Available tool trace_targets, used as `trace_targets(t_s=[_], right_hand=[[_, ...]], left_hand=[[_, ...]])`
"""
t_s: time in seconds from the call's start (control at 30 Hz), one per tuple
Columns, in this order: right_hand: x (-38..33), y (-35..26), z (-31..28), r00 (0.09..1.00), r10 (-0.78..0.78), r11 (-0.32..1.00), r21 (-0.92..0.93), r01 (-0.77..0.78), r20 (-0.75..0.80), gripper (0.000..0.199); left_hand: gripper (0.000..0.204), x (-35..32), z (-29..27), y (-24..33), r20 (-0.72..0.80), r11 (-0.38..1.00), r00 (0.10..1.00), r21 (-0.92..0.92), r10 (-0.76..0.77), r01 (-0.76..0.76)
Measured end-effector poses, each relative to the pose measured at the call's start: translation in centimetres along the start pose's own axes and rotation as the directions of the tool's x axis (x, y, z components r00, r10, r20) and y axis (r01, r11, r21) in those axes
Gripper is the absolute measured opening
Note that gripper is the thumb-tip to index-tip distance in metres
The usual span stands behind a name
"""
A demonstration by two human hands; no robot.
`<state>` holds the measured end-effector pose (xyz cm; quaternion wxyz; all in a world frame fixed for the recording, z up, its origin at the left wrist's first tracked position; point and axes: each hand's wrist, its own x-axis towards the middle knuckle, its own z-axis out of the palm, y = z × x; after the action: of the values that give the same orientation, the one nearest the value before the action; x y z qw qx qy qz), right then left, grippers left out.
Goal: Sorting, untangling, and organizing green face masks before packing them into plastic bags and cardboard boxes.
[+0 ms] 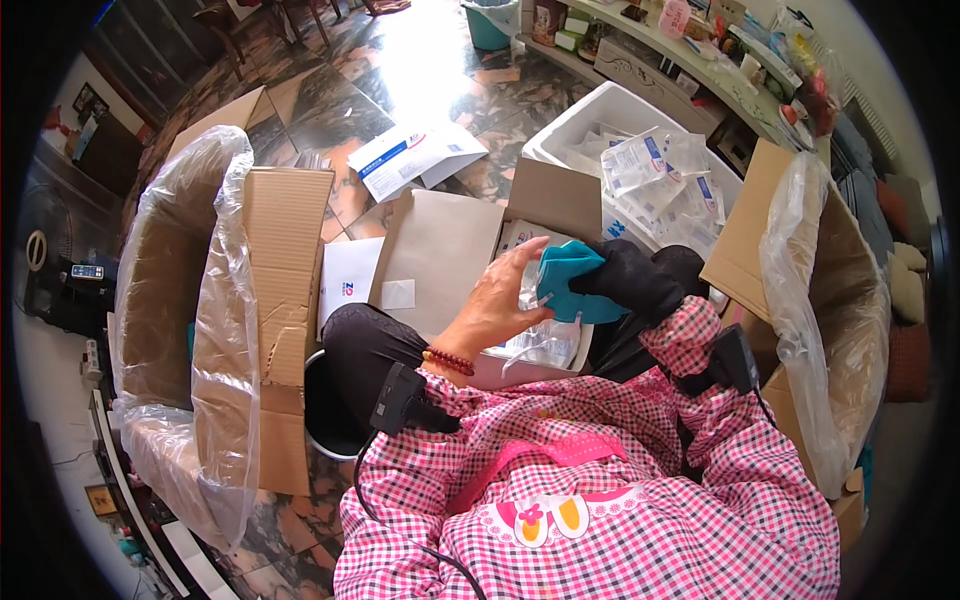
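1. Head view looks down on a seated person in a pink checked smock, both forearms reaching over the lap.
2. Left hand point(497, 300), bare with a red bead bracelet at the wrist, has its fingers spread and pressed on a teal cloth point(570, 280); its grip is apart, flat against the soft folded fabric.
3. Right hand point(630, 280), covered in a black fabric glove, is clamped on the right side of the same teal cloth.
4. Cloth sits between both hands, just above a clear crinkled plastic packet point(545, 340) lying on the lap.
5. Left of the person stands a tall cardboard box point(285, 260) lined with a glossy transparent bag.
6. Right side holds another cardboard box point(750, 230) with a similar clear liner.
7. Farther off, a white foam box point(590, 115) holds many small sealed clear packets.
8. Floor point(400, 70) is polished dark marbled tile.
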<state>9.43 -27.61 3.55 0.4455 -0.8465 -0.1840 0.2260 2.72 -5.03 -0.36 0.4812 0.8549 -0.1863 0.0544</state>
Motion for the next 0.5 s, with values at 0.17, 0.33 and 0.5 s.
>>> trace_targets(t_s=[0.17,0.33,0.5], right_hand=[[-0.5,-1.9,-1.3,0.992,-0.05,0.977,0.211,0.025,0.114,0.04],[-0.7,-2.3,-1.7,0.991,-0.02,0.988,0.153,0.0,0.133,0.04],[-1.8,-3.9,-0.9,0.985,-0.141,0.983,0.133,0.128,0.099,0.04]], left_hand=[[0.068,0.4,-1.3,2.4,0.245,0.986,0.956,-0.004,-0.159,0.165],[0.047,-0.4,-1.2,2.1,0.25,0.977,0.966,-0.18,-0.07,0.117],[0.034,-0.5,-1.1,2.8,0.144,0.971,0.984,-0.2,-0.104,0.132]])
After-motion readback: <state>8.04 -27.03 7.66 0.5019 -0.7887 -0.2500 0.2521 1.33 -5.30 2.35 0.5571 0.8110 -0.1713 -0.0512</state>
